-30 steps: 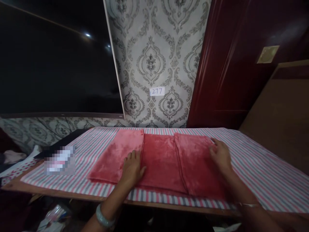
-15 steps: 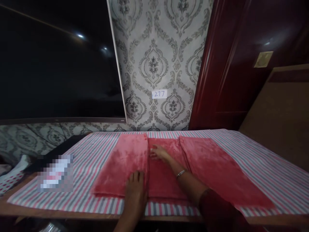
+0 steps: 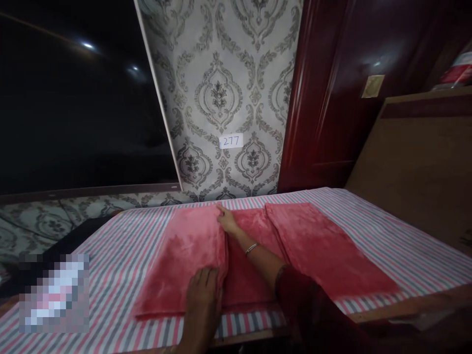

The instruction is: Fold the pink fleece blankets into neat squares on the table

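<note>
Striped pink-and-grey cloth [image 3: 110, 255] lies bare at lower left and far right. Left hand [image 3: 202, 295] presses flat, fingers spread, on the fluffy pink folded towel [image 3: 191, 250] at centre frame; right hand [image 3: 227, 221], open, touches its far fold edge, having slid farther back since before.

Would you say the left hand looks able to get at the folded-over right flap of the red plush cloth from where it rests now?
Probably not directly: the left hand presses the left flap's near edge, and the right forearm crosses the cloth between it and the right flap.
</note>
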### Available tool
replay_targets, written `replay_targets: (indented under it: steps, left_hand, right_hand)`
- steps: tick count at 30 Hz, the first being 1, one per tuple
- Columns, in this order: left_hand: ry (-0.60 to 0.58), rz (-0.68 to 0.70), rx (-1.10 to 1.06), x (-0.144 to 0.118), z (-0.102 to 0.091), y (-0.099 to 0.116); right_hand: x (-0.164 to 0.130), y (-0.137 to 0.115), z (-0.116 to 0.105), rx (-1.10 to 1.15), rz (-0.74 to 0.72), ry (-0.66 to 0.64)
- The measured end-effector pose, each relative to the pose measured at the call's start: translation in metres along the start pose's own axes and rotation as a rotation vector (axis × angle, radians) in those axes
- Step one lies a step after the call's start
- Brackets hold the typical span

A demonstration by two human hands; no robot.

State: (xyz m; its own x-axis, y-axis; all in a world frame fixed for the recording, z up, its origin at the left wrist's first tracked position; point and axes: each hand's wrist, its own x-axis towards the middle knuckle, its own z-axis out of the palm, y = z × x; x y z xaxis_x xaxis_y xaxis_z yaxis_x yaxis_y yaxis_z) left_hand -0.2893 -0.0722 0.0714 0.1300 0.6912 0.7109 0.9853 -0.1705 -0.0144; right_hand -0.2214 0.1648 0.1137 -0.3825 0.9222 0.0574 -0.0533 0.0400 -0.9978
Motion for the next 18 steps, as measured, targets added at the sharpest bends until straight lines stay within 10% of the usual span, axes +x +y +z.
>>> replay_targets:
  steps: [7, 18]
  left_hand:
    - [-0.246, -0.012, -0.054, 0.008, 0.023, 0.044]
    - [-0.346, -0.022, -0.092, 0.022, 0.007, 0.056]
  right_hand:
    - [-0.032, 0.015, -0.064, -0.171, -0.049, 0.186]
    - [-0.024, 0.02, -0.07, -0.257, -0.052, 0.215]
